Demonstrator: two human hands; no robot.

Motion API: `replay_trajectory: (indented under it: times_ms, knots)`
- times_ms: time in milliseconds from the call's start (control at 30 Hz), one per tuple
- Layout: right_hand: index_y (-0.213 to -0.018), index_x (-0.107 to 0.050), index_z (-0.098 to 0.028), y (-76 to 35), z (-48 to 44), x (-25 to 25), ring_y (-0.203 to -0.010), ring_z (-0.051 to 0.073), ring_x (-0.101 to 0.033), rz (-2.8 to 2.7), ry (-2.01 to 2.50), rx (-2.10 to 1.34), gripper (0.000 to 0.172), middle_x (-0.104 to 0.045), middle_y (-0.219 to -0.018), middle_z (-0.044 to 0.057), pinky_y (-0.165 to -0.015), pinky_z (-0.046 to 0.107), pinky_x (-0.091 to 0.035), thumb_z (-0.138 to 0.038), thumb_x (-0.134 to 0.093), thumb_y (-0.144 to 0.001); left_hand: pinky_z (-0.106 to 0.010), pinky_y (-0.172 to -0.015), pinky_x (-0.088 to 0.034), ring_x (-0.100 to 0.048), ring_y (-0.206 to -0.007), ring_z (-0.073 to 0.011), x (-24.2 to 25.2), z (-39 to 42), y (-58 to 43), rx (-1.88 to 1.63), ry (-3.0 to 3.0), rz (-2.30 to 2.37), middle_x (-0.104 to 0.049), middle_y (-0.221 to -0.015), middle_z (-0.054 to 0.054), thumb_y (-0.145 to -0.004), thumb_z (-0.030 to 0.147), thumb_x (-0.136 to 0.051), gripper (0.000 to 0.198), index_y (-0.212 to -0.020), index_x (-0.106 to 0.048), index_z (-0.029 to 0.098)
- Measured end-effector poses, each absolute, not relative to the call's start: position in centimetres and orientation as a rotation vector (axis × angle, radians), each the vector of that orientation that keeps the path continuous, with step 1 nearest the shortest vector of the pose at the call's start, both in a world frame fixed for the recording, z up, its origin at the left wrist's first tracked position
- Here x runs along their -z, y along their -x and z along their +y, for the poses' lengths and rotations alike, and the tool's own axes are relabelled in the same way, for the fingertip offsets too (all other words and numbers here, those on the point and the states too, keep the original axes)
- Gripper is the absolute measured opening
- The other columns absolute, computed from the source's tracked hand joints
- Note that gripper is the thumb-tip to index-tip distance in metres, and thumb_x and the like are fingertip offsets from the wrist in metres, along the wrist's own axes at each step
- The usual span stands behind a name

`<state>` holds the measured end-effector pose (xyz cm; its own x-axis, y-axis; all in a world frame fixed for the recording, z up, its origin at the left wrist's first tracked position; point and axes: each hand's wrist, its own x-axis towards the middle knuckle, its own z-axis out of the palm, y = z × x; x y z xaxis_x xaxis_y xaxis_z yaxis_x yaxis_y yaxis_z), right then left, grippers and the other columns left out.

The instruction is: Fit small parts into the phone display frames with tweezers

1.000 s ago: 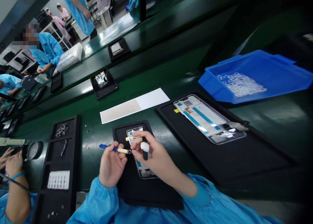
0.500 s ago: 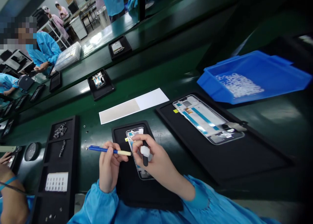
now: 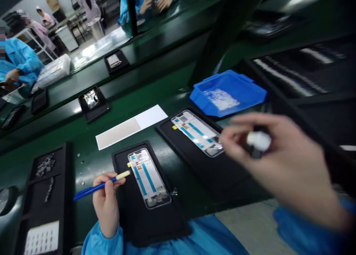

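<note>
My left hand (image 3: 105, 205) is closed around a blue pen (image 3: 93, 189) with a cream end, held tilted over the left edge of a black tray (image 3: 155, 232). On that tray lies an opened phone body (image 3: 150, 182) with blue strips and a small yellow tab. Blurred by motion, my right hand (image 3: 280, 162) is at the right, its fingers curled round a small black tool (image 3: 255, 152) with a white lump on it; its exact kind does not show. Just left of those fingertips, a second phone body (image 3: 191, 132) rests on another black tray (image 3: 180, 151), partly covered by the hand.
A blue bin (image 3: 250, 93) of small white pieces stands behind my right hand. Left of me is a compartmented black tray (image 3: 62, 173) with small parts and a white card (image 3: 41, 238). A white strip (image 3: 130, 127) lies mid-table. Further trays and co-workers are beyond.
My right hand has moved from above the nearer phone body far to the right, with the black tool still in it. The left hand keeps the pen, now tilted more. The view has shifted right.
</note>
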<state>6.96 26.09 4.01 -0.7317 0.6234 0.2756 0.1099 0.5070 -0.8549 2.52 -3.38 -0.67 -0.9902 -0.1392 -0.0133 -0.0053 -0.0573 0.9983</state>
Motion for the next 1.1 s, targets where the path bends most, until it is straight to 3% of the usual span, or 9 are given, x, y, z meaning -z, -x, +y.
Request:
replay_trajectory:
  times_ms: [100, 167, 300, 433, 567, 633, 667, 800, 1100]
  knots:
    - [-0.109, -0.065, -0.010, -3.3, 33.1, -4.7, -0.091, 0.020, -0.065, -2.251, 0.887, -0.749, 0.028, -0.070, -0.099, 0.010, -0.080, 0.033, -0.045, -0.012, -0.068, -0.081, -0.024, -0.077, -0.061, -0.070, -0.079, -0.0117, 0.6, -3.4, -2.1, 2.270, -0.134, -2.134, -0.062, -0.097, 0.001, -0.086, 0.041, -0.070, 0.025, -0.091, -0.057, 0.020]
    - [-0.107, -0.066, -0.005, -0.5, 36.4, -3.9, -0.088, 0.021, -0.066, -2.421, 1.019, -0.687, 0.030, -0.071, -0.097, 0.013, -0.073, 0.033, -0.041, -0.023, -0.070, -0.083, -0.026, -0.080, -0.061, -0.071, -0.084, -0.0138, 0.3, -3.2, -2.0, 2.301, -0.113, -2.173, -0.061, -0.101, 0.000, -0.086, 0.042, -0.069, 0.026, -0.092, -0.059, 0.019]
    - [-0.113, -0.065, -0.002, 2.2, 38.5, -2.2, -0.091, 0.021, -0.066, -2.504, 1.021, -0.676, 0.033, -0.072, -0.094, 0.012, -0.072, 0.033, -0.038, -0.025, -0.063, -0.088, -0.030, -0.087, -0.061, -0.072, -0.096, -0.0189, -0.5, -3.2, -2.1, 2.239, -0.076, -2.266, -0.060, -0.109, -0.003, -0.086, 0.040, -0.070, 0.025, -0.096, -0.060, 0.019]
    - [-0.110, -0.065, -0.005, -0.4, 34.8, -3.0, -0.091, 0.020, -0.066, -2.348, 0.915, -0.808, 0.036, -0.071, -0.098, 0.011, -0.074, 0.033, -0.042, -0.032, -0.070, -0.086, -0.032, -0.081, -0.062, -0.074, -0.086, -0.0183, -0.8, -3.3, -1.9, 2.043, -0.024, -2.304, -0.069, -0.101, -0.004, -0.084, 0.036, -0.073, 0.027, -0.096, -0.055, 0.020]
    - [-0.105, -0.064, -0.021, -5.2, 27.6, -2.7, -0.088, 0.023, -0.068, -2.279, 0.349, -1.015, 0.023, -0.070, -0.095, 0.007, -0.079, 0.037, -0.051, -0.040, -0.065, -0.091, -0.030, -0.083, -0.058, -0.072, -0.087, -0.0175, -0.3, -2.8, -0.6, 1.776, 0.137, -2.397, -0.073, -0.094, -0.005, -0.085, 0.028, -0.071, 0.021, -0.096, -0.055, 0.020]
    - [-0.105, -0.063, -0.026, -6.5, 23.5, -0.9, -0.086, 0.024, -0.068, -2.421, 0.071, -1.167, 0.015, -0.071, -0.097, 0.006, -0.075, 0.038, -0.054, -0.035, -0.058, -0.094, -0.029, -0.084, -0.056, -0.071, -0.092, -0.0177, -0.1, -2.3, 0.3, 1.691, 0.226, -2.490, -0.073, -0.097, -0.006, -0.088, 0.024, -0.066, 0.014, -0.098, -0.057, 0.020]
    - [-0.112, -0.061, -0.026, -6.7, 21.7, 0.2, -0.089, 0.026, -0.068, -2.465, -0.027, -1.207, 0.019, -0.071, -0.099, 0.007, -0.075, 0.040, -0.055, -0.028, -0.054, -0.094, -0.029, -0.085, -0.055, -0.070, -0.093, -0.0178, 0.0, -2.0, 0.7, 1.652, 0.281, -2.541, -0.072, -0.099, -0.006, -0.089, 0.023, -0.064, 0.011, -0.098, -0.059, 0.020]
    - [-0.126, -0.052, -0.021, -5.9, 16.7, 4.5, -0.122, 0.030, -0.056, -2.489, -0.108, -1.195, 0.046, -0.062, -0.129, 0.011, -0.096, 0.050, -0.050, -0.005, -0.041, -0.084, -0.029, -0.085, -0.052, -0.069, -0.094, -0.0188, 0.2, -0.7, 2.1, 1.512, 0.492, -2.668, -0.071, -0.100, -0.006, -0.090, 0.020, -0.062, 0.009, -0.099, -0.063, 0.021]
    - [-0.122, -0.050, -0.015, -5.7, 16.4, 5.6, -0.130, 0.033, -0.046, -2.538, -0.076, -1.085, 0.037, -0.057, -0.136, 0.013, -0.099, 0.052, -0.047, -0.008, -0.045, -0.086, -0.032, -0.086, -0.053, -0.068, -0.098, -0.0184, 0.4, 0.8, 3.6, 1.153, 0.835, -2.773, -0.070, -0.104, -0.005, -0.095, 0.019, -0.054, 0.014, -0.108, -0.058, 0.023]
